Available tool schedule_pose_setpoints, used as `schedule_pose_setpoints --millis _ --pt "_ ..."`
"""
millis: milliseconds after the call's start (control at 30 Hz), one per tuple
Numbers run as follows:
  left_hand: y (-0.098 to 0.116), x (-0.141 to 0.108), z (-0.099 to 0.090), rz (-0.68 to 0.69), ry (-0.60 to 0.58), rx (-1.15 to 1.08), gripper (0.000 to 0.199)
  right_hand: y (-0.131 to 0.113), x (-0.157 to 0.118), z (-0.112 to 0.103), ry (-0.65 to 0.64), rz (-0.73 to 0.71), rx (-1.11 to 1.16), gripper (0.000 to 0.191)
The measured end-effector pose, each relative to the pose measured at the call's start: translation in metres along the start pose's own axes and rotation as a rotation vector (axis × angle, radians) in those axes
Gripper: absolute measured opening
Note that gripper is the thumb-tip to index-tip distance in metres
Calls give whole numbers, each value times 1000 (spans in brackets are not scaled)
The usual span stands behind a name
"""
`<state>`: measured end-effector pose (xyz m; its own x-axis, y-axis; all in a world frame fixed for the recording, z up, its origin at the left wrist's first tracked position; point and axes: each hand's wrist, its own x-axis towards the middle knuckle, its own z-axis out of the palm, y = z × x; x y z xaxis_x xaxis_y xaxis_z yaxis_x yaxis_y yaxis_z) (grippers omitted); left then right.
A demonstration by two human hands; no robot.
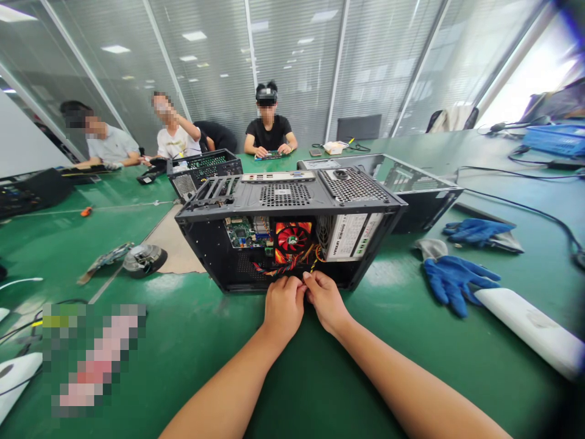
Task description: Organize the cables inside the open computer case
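A black computer case (292,204) lies on the table in front of me, its open side facing me. Inside show a motherboard (240,231), a red cooling fan (292,241) and a labelled power supply (354,236). Multicoloured power cables (278,268) run along the lower part of the opening. At its front edge, my left hand (284,305) and my right hand (326,299) meet, fingertips pinched together on the cables. A yellow and black strand rises just above my right fingers. My fingers hide most of the piece between them.
Behind stand another open case (411,195) and a smaller-looking one (205,171). Blue gloves (457,280) and a white bar-shaped object (530,329) lie right; a round metal part (145,261) lies left. Several people sit across the green table (192,341), one handling a circuit board (269,155).
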<state>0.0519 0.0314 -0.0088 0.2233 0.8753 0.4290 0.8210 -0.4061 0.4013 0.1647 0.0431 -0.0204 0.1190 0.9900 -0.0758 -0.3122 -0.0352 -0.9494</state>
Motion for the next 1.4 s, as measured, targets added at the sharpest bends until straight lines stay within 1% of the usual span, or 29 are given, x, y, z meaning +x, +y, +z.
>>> schedule_pose_setpoints --millis 200,433,867,1000,1400 --pt "2 1 -2 3 -12 55 9 0 0 -1 -1 0 -7 47" --pt "3 1 -2 2 -34 92 14 1 0 -1 0 -5 -5 47" --pt "2 1 -3 0 -32 32 10 4 1 -3 -23 -3 -2 45" --pt "2 1 -3 -1 -38 18 11 3 1 -3 -21 -1 -12 45" --pt "1 1 1 -5 -34 6 12 4 2 -4 -18 1 8 46"
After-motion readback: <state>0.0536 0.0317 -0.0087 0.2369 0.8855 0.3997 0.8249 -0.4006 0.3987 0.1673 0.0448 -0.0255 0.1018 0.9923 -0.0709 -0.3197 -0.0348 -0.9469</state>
